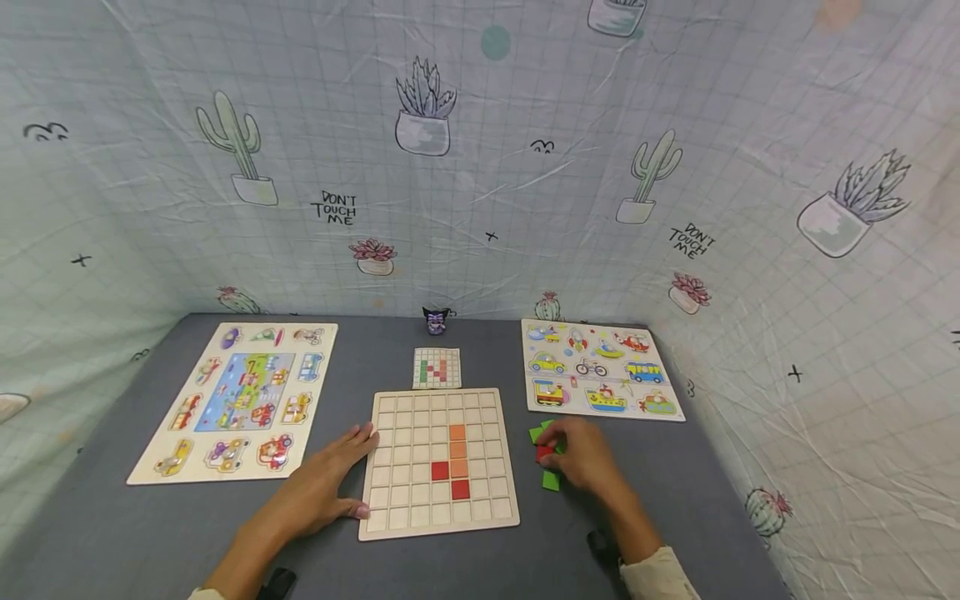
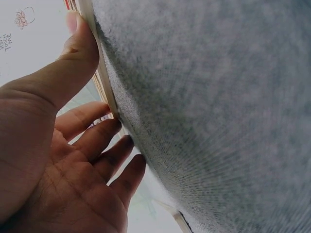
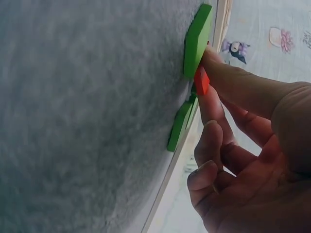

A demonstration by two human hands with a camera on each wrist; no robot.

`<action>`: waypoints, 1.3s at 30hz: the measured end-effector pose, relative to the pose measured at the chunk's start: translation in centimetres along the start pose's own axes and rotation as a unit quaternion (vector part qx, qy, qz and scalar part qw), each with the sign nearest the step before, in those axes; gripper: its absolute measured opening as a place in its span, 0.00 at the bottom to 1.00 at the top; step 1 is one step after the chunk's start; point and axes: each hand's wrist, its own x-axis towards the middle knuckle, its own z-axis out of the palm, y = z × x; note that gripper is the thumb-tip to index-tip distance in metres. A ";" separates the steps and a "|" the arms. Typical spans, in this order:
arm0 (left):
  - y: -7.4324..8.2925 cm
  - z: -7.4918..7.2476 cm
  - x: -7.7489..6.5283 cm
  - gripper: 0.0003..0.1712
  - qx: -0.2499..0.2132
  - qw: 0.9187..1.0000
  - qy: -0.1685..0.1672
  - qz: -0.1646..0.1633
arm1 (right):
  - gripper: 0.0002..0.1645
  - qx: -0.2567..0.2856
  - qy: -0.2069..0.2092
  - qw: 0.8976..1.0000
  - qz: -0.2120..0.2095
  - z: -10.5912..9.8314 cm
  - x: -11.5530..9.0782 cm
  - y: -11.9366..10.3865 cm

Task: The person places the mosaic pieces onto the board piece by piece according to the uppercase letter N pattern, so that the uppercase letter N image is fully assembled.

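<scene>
A wooden grid board [image 1: 401,521] lies on the grey table, bearing three orange tiles [image 1: 457,450] in a column and two red tiles [image 1: 460,489]. My left hand [image 1: 322,483] rests along its left edge, thumb near the front corner; the left wrist view shows the fingers and thumb [image 2: 77,53] touching the edge. Right of the board, my right hand [image 1: 581,454] pinches a red tile [image 3: 201,81] between thumb and forefinger, among several green tiles [image 1: 551,481]. A green tile [image 3: 197,43] stands close beside the thumb in the right wrist view.
Behind the board lies a small pattern card [image 1: 437,354] with coloured squares, and a small dark figurine [image 1: 436,322] stands farther back. A picture puzzle [image 1: 180,417] lies at left, another [image 1: 558,381] at back right. A printed cloth [image 1: 480,183] hangs behind the table.
</scene>
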 end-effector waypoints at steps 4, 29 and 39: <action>0.1 0.1 0.0 0.62 -0.002 1.000 -0.002 -0.001 | 0.14 0.013 -0.004 1.000 0.011 0.2 0.0 -0.3; 0.3 0.0 -0.1 0.62 0.008 1.000 0.001 -0.003 | 0.11 0.105 -0.011 0.994 -0.019 3.9 0.8 -7.9; 0.4 -0.1 0.0 0.61 0.003 1.000 -0.002 -0.009 | 0.12 0.100 -0.028 0.994 -0.031 6.1 1.9 -11.7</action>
